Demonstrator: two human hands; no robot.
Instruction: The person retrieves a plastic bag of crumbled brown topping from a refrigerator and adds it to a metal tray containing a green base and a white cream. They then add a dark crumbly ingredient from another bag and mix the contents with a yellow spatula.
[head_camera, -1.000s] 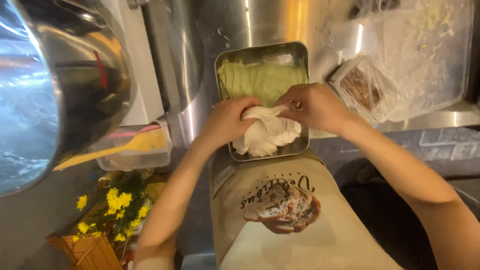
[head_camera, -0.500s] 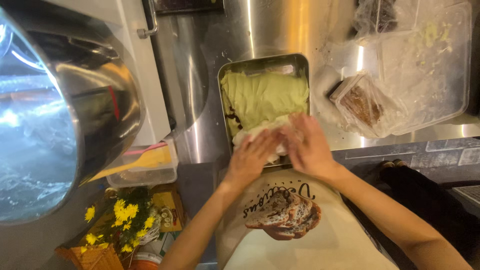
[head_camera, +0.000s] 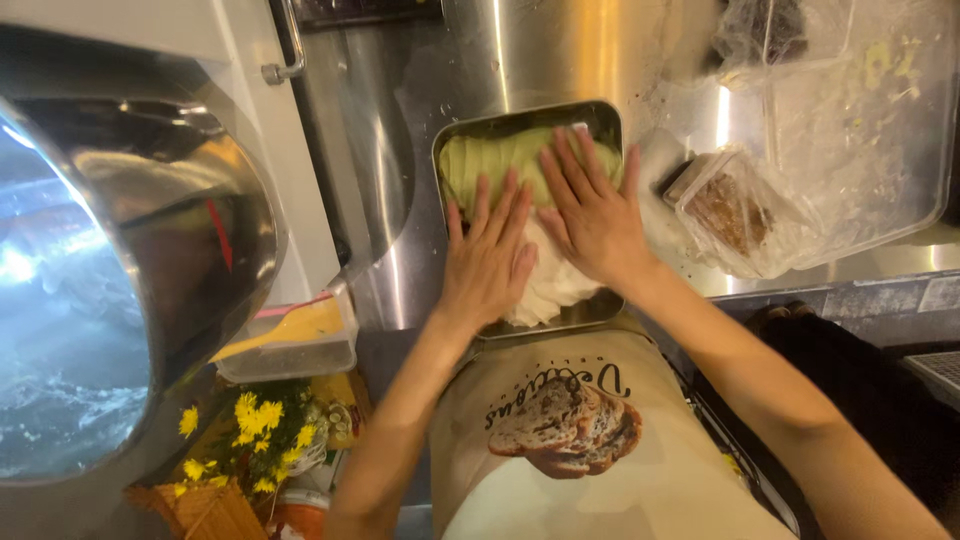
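Observation:
A rectangular metal tray (head_camera: 446, 140) sits on the steel counter and holds pale green dough (head_camera: 490, 157) at its far end and white dough (head_camera: 552, 285) at its near end. My left hand (head_camera: 490, 255) lies flat on the dough, fingers spread and pointing away from me. My right hand (head_camera: 592, 210) lies flat beside it, palm down, covering the place where the white and green dough meet. Neither hand grips anything.
A large shiny mixing bowl (head_camera: 120, 290) on a white machine fills the left. A plastic tub with a yellow scraper (head_camera: 290, 335) sits below it. Wrapped packages (head_camera: 730, 210) and a clear tray (head_camera: 860, 120) lie at right. Yellow flowers (head_camera: 250, 430) stand lower left.
Both hands held a bunched lump of white dough a second ago; now it lies spread in the tray and both palms press flat on it, reaching farther over the green dough.

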